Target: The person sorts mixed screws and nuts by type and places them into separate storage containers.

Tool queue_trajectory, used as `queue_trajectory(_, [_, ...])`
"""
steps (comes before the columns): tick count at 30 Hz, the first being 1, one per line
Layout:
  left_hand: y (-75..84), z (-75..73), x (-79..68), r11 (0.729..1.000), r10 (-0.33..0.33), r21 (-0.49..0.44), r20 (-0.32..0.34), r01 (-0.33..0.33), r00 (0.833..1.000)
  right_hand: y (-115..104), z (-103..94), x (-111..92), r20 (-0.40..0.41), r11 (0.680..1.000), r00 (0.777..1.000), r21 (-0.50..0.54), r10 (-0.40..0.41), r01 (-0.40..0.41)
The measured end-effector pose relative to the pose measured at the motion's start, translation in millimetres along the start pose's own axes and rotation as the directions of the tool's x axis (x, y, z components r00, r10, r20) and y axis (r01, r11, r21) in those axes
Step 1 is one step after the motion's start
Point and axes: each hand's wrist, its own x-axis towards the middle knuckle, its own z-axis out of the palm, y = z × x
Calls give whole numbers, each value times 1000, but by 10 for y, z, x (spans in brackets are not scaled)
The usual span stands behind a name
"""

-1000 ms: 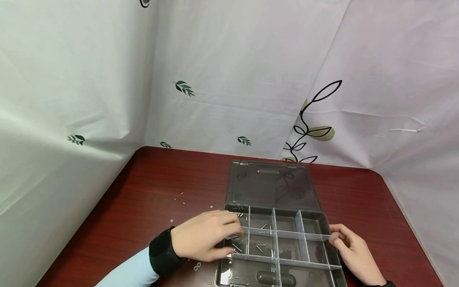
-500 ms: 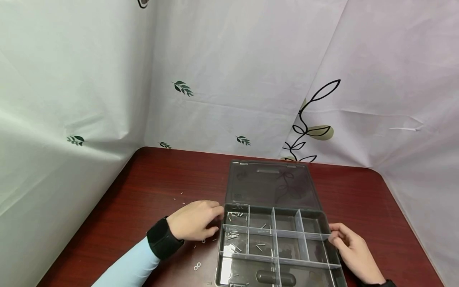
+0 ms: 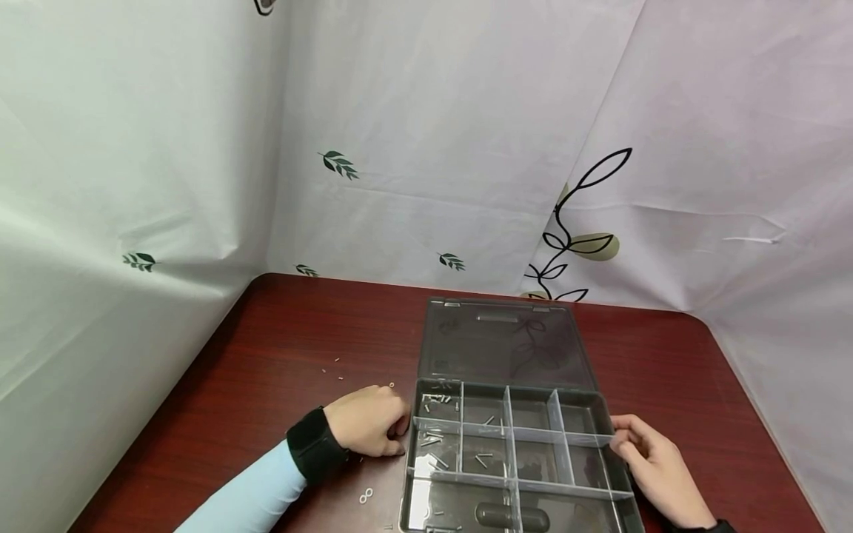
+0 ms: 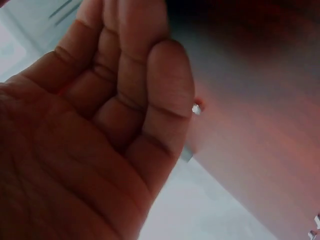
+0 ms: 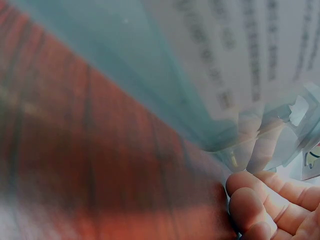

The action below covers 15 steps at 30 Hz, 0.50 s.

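Observation:
A dark, see-through compartment box (image 3: 436, 474) lies with its lid (image 3: 500, 344) laid back behind it. Small screws (image 3: 433, 437) and other metal bits sit in its left compartments. My left hand (image 3: 366, 420) is on the table beside the box's left wall, fingers bent downward; in the left wrist view its palm (image 4: 60, 165) and fingers show. Its thumb and index tips are hidden, so I cannot see whether they pinch anything. At the right wall, my right hand (image 3: 660, 463) holds the box's edge; in the right wrist view its fingertips (image 5: 246, 207) meet the clear plastic.
Two washers (image 3: 366, 495) lie on the red-brown table (image 3: 280, 348) left of the box. Small metal bits (image 3: 340, 378) are scattered farther back, with a nut (image 3: 392, 384) near the left hand. White patterned cloth (image 3: 413, 133) hangs behind and at the sides.
My left hand has drawn back left out of the box's left compartments and lowered to the table beside the wall, covering small pieces there. The right hand has stayed at the box's right edge.

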Motion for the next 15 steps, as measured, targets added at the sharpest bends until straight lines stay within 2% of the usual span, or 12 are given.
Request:
queue_trajectory(6, [-12,72,18,999,22,44,-38,-20,999,-9,-1,1,17,1000,1000,5,22,-22])
queue_trajectory(15, [-100,51,25,995,69,87,-132,-57,989,-13,6,-1,-4,1000,1000,-2,13,-13])
